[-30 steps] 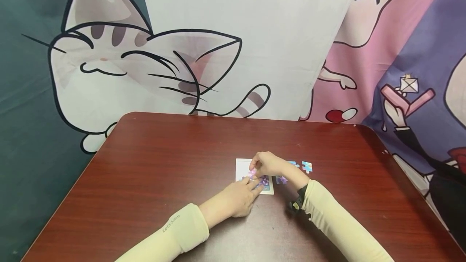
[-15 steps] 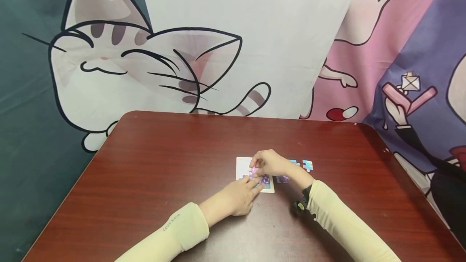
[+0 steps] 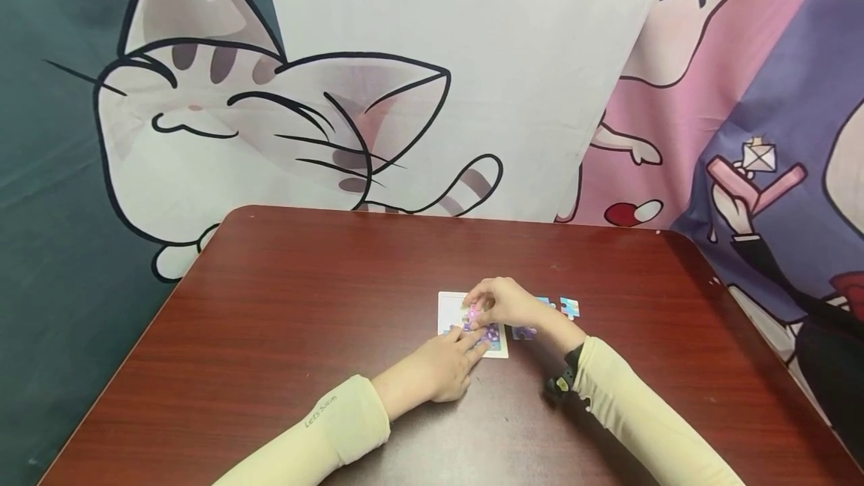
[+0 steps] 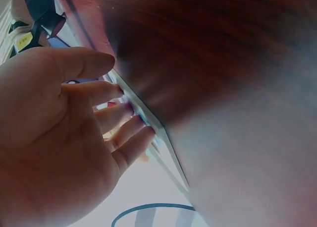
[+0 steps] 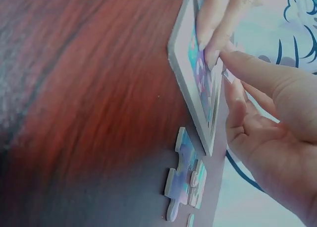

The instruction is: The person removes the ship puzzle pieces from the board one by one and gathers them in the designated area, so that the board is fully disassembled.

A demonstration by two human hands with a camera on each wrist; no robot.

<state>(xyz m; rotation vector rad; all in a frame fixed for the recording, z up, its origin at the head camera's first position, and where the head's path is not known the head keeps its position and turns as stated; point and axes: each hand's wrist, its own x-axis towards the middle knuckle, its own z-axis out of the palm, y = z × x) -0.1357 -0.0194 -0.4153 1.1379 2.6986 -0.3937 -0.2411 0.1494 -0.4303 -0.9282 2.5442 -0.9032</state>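
Right hand (image 3: 506,302) has edged slightly rightward since the first frame; I see it pinching a pink jigsaw piece (image 3: 473,314) at the white puzzle tray (image 3: 448,307), seating unclear. Left hand (image 3: 439,370), fingers extended, partly hides purple pieces (image 3: 493,334) inside.

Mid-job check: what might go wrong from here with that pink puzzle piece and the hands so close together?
The left hand has its fingers right by the pink piece pinched in the right hand; they might block it. Those fingers also rest over the tray, so they could shift placed pieces. Loose pieces lie beside the tray, near the right hand; it may nudge them.
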